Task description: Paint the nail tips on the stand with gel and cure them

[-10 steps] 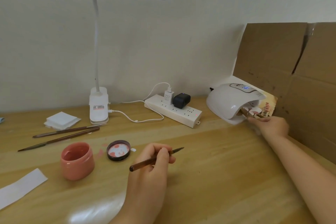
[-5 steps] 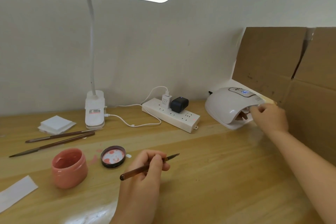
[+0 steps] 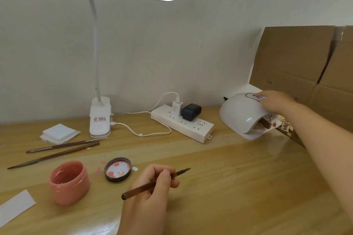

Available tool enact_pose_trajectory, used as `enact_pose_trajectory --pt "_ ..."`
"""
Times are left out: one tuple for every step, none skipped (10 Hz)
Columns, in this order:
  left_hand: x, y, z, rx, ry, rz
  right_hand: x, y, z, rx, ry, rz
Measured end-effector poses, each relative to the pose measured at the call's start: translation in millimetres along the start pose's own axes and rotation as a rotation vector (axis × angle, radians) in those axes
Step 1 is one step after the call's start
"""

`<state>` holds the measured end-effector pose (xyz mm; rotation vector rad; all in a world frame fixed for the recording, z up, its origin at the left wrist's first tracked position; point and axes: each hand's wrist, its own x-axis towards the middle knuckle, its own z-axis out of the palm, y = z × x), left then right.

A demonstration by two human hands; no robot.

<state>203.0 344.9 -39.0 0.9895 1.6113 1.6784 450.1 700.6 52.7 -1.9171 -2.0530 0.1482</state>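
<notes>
Near, the left hand (image 3: 152, 187) grips a brush (image 3: 155, 183), tip pointing right. Far right, the right hand (image 3: 275, 101) rests relaxed fingers atop the curing lamp (image 3: 240, 114), seemingly at its buttons; the nail stand (image 3: 267, 123) lies just inside its mouth.

on the table (image 3: 219, 187), the jar (image 3: 69, 182) stands at the left with its lid (image 3: 118, 169) just to its right. two brushes (image 3: 57, 150) lie behind the jar, and the pad stack (image 3: 59, 133) behind them. the lamp base (image 3: 100, 120) stands right of the pads, the power strip (image 3: 182, 123) further right, and the curing lamp (image 3: 243, 115) at the far right before the cardboard (image 3: 298, 59). the paper strip (image 3: 15, 207) lies at the near left.
</notes>
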Motion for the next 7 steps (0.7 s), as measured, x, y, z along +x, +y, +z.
enact_pose_trajectory --pt "0 1 0 0.001 -0.004 -0.006 7 -1 0 -0.043 -0.023 -0.011" --pt "1 1 0 -0.003 -0.007 -0.011 12 -1 -2 -0.063 -0.052 -0.036" --pt "2 1 0 -0.001 -0.008 -0.012 15 -2 -4 -0.047 -0.066 -0.045" --pt "3 -2 0 0.001 -0.006 0.005 17 -1 -2 -0.016 -0.053 -0.04" --pt "4 -4 1 -0.01 -0.003 0.018 7 4 -2 0.053 -0.037 0.01" --pt "6 -6 0 -0.011 -0.01 0.036 -18 11 6 0.238 0.068 0.035" --pt "6 -4 1 -0.014 0.006 0.026 -59 10 26 0.345 0.252 0.006"
